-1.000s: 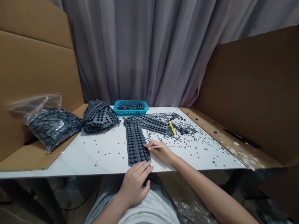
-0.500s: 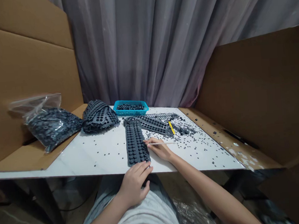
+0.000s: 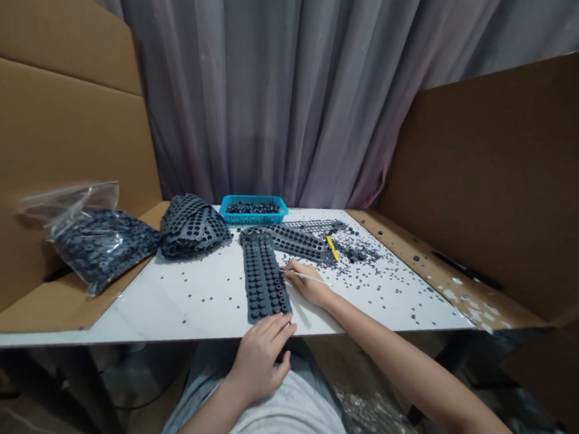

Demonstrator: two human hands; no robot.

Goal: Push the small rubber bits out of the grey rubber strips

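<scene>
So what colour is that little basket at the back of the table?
Bright turquoise blue; the basket shows in the head view, with dark pieces inside.

Table (image 3: 176, 306), cardboard panels to left, right and rear-left; curtain (image 3: 284, 90) behind. On the table, centre: rubber strip of moulded parts (image 3: 263, 277), lying front to back, near end at the front edge. Left hand (image 3: 260, 356) at that near end, fingertips on it. Right hand (image 3: 309, 283) just right of the strip, holding a thin stick (image 3: 308, 278) that points toward the strip. Behind the strip: second punched strip (image 3: 291, 239), running rightward. Far rear centre: small basket (image 3: 253, 208) holding loose parts. Left of basket: heap of strips (image 3: 192, 226). Far left, on cardboard: plastic bag (image 3: 96, 242), apparently filled with ring-shaped parts. Right rear: short marker-like item (image 3: 332, 247) among scattered punchings (image 3: 374, 270).
</scene>
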